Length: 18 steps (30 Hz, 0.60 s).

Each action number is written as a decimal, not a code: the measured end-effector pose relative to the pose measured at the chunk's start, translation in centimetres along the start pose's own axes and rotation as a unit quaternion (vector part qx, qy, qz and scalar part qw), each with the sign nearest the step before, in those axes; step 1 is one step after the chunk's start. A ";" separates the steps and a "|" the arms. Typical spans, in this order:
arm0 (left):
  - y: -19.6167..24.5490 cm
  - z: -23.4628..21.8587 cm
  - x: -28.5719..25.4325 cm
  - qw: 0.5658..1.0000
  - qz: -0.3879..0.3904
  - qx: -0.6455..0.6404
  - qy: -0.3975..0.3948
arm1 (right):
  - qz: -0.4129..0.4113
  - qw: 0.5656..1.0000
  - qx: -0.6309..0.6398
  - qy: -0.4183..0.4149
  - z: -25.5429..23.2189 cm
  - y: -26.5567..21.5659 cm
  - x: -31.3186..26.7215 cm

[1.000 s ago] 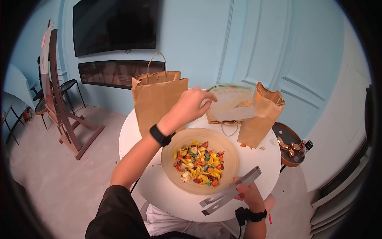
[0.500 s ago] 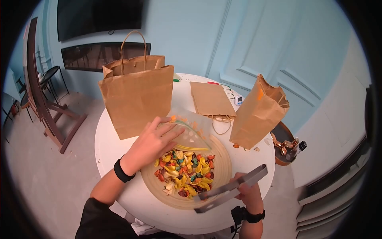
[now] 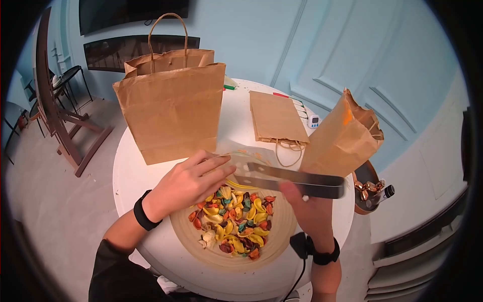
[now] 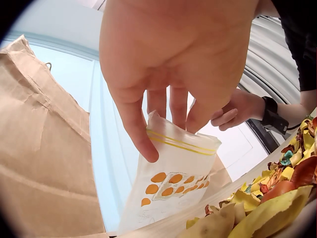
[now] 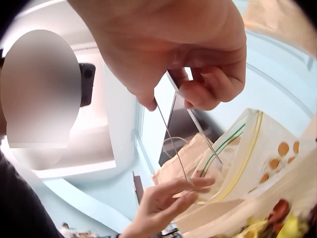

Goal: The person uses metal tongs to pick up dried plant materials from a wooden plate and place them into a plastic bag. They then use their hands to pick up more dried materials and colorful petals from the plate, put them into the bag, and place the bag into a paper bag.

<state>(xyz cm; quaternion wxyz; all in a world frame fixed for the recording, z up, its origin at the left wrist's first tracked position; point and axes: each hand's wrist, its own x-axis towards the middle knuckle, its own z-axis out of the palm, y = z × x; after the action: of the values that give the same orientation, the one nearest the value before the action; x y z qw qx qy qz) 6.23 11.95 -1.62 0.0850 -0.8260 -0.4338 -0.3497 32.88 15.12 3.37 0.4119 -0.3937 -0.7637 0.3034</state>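
My left hand (image 3: 183, 183) holds a clear zip bag (image 4: 171, 166) by its mouth, at the far edge of a round, pale wooden bowl (image 3: 284, 229). Yellow seal lines and orange spots mark the bag's side. In my right hand (image 3: 314, 214) is a pair of metal tongs (image 3: 319, 187), gripped near the bent end. The tongs' two arms stand apart and point left, their tips at the bag's mouth in the right wrist view. Colourful dried petals and pods (image 3: 234, 221), mostly yellow, red and teal, lie heaped in the bowl below both hands.
A large brown paper bag (image 3: 171, 113) with a handle stands behind my left hand. Another open paper bag (image 3: 339, 138) stands at the right. Between them a folded paper bag (image 3: 277, 116) lies flat near a small timer (image 3: 314, 121) on the round white table (image 3: 236, 113).
My left hand has brought the zip bag down and left from above the table to the bowl's far edge. My right hand has raised the tongs from the bowl's near side to the bag.
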 end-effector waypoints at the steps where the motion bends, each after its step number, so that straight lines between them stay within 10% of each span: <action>1: 0.1 -0.2 0.1 1.000 -0.001 -0.003 0.002 | -0.038 0.996 -0.072 -0.024 0.0 -0.3 0.8; 4: -0.1 -0.4 0.0 1.000 0.000 0.009 -0.021 | -0.209 0.972 -0.111 0.003 0.6 2.2 3.4; 18: -0.2 -1.1 0.4 0.995 -0.025 0.079 -0.062 | -0.289 0.937 -0.185 -0.065 -1.6 2.5 7.6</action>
<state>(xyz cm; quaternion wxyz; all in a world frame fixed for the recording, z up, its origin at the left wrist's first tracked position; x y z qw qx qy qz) 5.65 11.89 -0.55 0.1146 -0.8255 -0.4853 -0.2646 32.51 23.08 5.13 0.3516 -0.2047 -0.9122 0.0496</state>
